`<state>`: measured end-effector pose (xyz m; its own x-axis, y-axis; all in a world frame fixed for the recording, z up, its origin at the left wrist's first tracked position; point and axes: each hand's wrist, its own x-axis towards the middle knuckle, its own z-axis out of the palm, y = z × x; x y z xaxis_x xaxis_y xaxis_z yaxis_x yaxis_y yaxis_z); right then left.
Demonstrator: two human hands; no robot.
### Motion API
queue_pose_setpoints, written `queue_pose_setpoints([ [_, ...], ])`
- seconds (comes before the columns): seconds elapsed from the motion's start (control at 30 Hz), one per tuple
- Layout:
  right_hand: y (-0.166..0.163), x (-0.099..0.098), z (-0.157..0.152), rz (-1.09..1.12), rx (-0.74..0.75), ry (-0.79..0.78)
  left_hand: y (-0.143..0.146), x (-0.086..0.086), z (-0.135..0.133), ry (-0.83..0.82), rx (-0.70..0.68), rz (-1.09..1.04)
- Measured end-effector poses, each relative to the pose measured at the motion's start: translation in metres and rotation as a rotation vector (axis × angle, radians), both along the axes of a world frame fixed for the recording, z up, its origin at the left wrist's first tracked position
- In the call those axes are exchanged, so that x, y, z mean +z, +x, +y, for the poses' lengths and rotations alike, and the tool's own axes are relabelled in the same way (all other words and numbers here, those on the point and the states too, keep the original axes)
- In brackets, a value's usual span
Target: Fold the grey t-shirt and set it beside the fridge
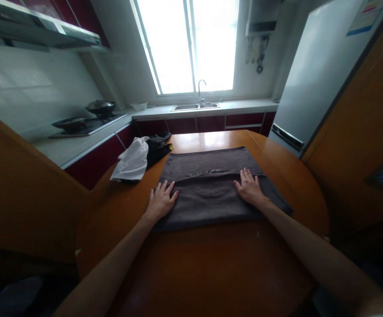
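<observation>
A: Is either hand gripping anything?
B: No, neither is clamped. The left hand point(161, 201) lies palm down with fingers parted at the left side of the grey cloth point(207, 200); the right hand point(249, 188) lies likewise toward the right, its fingertips reaching past the raised crosswise edge.

A: And where is the cloth?
B: Spread on the round wooden table point(207, 264), in front of the person, its sides roughly straight.

A: How far along does it look?
B: Partly folded, I'd judge. A near panel seems to lie over the cloth, ending at that edge, with a far band uncovered beyond it. What looks unfinished is the smoothing: the edge bulges and puckers in the middle, and soft ripples run across the near panel.

A: What can't you make out?
B: The number of layers. The left hand hides part of the left side, and the right forearm crosses the near right part, so that corner is hard to read. Both forearms are cut off at the frame.

A: Anything beyond?
B: A crumpled white cloth point(132, 160) and a dark bundle point(158, 147) by the far left of the cloth; I can't tell what the bundle is. The window point(191, 44) is washed out by glare.
</observation>
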<state>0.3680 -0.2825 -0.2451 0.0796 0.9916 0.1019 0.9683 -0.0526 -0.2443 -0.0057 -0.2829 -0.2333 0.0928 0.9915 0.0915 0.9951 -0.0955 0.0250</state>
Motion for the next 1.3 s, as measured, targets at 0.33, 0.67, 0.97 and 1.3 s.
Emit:
queue_pose_setpoints([
  [0.33, 0.017, 0.012, 0.0, 0.05, -0.108, 0.056, 0.027, 0.024, -0.021, 0.191, -0.113, -0.065],
  [0.67, -0.083, 0.008, -0.071, 0.03, 0.414, 0.088, 0.085, 0.008, -0.066, 0.002, -0.486, -0.123],
  [0.97, -0.082, 0.008, -0.075, 0.053, 0.462, 0.056, 0.083, 0.007, -0.069, 0.006, -0.531, -0.086],
  [1.3, -0.073, 0.012, -0.065, 0.041, 0.413, 0.009, 0.083, 0.008, -0.069, -0.017, -0.528, -0.1],
])
